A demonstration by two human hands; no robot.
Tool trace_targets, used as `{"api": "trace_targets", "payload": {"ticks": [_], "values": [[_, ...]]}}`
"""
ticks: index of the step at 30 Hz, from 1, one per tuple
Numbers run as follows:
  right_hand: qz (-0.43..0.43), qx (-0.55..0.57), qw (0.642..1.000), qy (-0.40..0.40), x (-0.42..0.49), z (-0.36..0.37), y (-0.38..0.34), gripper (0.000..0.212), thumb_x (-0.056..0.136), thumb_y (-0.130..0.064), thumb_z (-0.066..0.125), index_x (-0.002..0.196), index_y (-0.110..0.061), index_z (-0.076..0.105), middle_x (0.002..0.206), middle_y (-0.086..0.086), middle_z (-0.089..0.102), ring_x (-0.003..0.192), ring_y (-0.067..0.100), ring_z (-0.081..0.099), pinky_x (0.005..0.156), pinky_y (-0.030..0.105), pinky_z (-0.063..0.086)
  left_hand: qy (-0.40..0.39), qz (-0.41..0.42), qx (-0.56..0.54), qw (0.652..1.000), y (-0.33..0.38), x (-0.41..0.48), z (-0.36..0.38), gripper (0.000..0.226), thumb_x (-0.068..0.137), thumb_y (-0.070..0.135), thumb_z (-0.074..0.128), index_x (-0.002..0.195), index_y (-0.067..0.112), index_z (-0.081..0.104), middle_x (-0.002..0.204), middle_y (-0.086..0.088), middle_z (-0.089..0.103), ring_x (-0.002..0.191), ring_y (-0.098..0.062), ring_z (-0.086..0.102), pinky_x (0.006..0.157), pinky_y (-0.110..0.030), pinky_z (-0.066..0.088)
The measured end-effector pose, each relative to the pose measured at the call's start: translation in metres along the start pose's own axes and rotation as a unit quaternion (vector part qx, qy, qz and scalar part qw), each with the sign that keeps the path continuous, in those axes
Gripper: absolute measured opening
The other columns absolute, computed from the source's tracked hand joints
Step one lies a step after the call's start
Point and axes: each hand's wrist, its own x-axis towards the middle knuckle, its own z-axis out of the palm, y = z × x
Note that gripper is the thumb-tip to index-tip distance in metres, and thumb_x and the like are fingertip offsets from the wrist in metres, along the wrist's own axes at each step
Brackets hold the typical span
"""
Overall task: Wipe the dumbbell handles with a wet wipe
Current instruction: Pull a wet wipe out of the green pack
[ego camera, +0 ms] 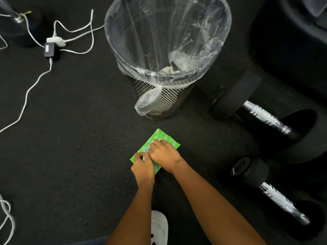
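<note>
Left grip (142, 167) pinching white flap (144, 157), right grip (164, 154) curled holding green wipe pack (169, 139)

- your left hand (142, 167) and right hand (165, 155) are bare.
- your forearms (208, 200) are bare all the way down to the lower edge.
- you wear a white clog-style shoe (159, 227) with a rounded toe and dark holes.
- dark blue cloth (100, 239) shows beside it; you can't tell which garment.

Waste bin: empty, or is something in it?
Not empty: crumpled white pieces lie at the bottom of the clear liner inside the waste bin. Whether they are used wipes cannot be told.
</note>
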Motion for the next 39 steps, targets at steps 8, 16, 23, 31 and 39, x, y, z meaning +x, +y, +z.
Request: {"api": "trace_targets", "payload": {"ticks": [8, 16, 23, 31, 39], "values": [[-0.043, -0.026, 0.999, -0.011, 0.004, 0.0, 0.008, 0.028, 0.094, -0.003, 0.035, 0.12, -0.002, 0.047, 0.123, 0.014, 0.05, 0.115, 0.028, 0.044, 0.094, 0.036, 0.04, -0.015, -0.001, -0.018, 1.0, 0.001, -0.002, -0.003, 0.022, 0.095, 0.018, 0.043, 0.107, 0.004, 0.055, 0.093, -0.006, 0.051, 0.082, -0.017, 0.047, 0.069, -0.027, 0.033], [-0.019, 0.039, 0.998, -0.044, 0.001, -0.002, 0.022, 0.031, 0.094, -0.004, 0.035, 0.123, 0.001, 0.043, 0.128, 0.017, 0.045, 0.12, 0.029, 0.04, 0.097, 0.035, 0.034, -0.03, -0.007, -0.088, 0.996, -0.001, -0.004, 0.001, 0.018, 0.096, 0.03, 0.044, 0.098, 0.015, 0.055, 0.087, 0.003, 0.053, 0.071, -0.005, 0.049, 0.055, -0.015, 0.033], [-0.04, 0.044, 0.998, -0.027, -0.004, 0.001, 0.02, 0.03, 0.093, -0.001, 0.036, 0.122, -0.002, 0.045, 0.13, 0.014, 0.044, 0.122, 0.028, 0.036, 0.096, 0.036, 0.035, -0.01, -0.009, -0.084, 0.996, -0.002, -0.005, 0.002, 0.013, 0.096, 0.023, 0.044, 0.095, 0.016, 0.055, 0.094, -0.002, 0.054, 0.086, -0.016, 0.051, 0.07, -0.025, 0.035], [-0.065, 0.028, 0.997, 0.006, 0.001, 0.008, 0.019, 0.028, 0.091, -0.001, 0.037, 0.115, -0.003, 0.052, 0.119, 0.013, 0.053, 0.115, 0.027, 0.044, 0.093, 0.036, 0.038, -0.015, -0.005, -0.096, 0.995, -0.005, -0.002, 0.001, 0.017, 0.096, 0.024, 0.044, 0.099, 0.014, 0.058, 0.094, -0.001, 0.055, 0.086, -0.015, 0.052, 0.071, -0.026, 0.036], [-0.002, 0.105, 0.994, -0.023, 0.004, 0.002, 0.024, 0.033, 0.092, -0.004, 0.039, 0.125, -0.005, 0.041, 0.132, 0.012, 0.041, 0.123, 0.025, 0.035, 0.1, 0.035, 0.034, -0.021, 0.002, -0.106, 0.994, -0.008, 0.0, 0.005, 0.018, 0.096, 0.027, 0.044, 0.094, 0.016, 0.059, 0.079, 0.007, 0.056, 0.071, -0.005, 0.052, 0.057, -0.017, 0.037]]}}
